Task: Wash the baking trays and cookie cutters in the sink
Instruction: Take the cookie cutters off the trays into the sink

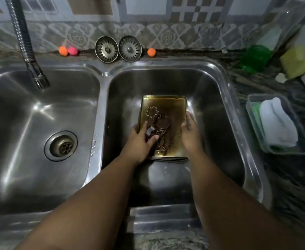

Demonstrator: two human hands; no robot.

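The left hand [140,139] grips the left rim of a stack of golden-brown rectangular metal baking trays [173,109]. Its thumb and forefinger lie inside the top tray and its other fingers curl down outside the rim. The right hand [191,136] clasps the opposite rim, thumb tucked inside. Thin metal cookie cutters lie in the top tray: a flower-shaped one [152,111], a round one [163,122] and a candy-shaped one [160,143], the last beside the left thumb. The stack sits low in the right basin of a double stainless-steel sink [229,105]. A flexible chrome faucet [27,42] hangs over the left basin. Two round metal strainers [106,49] lean against the patterned tile wall behind. On the counter to the right, a clear plastic tub [252,105] holds a white cloth [277,123].
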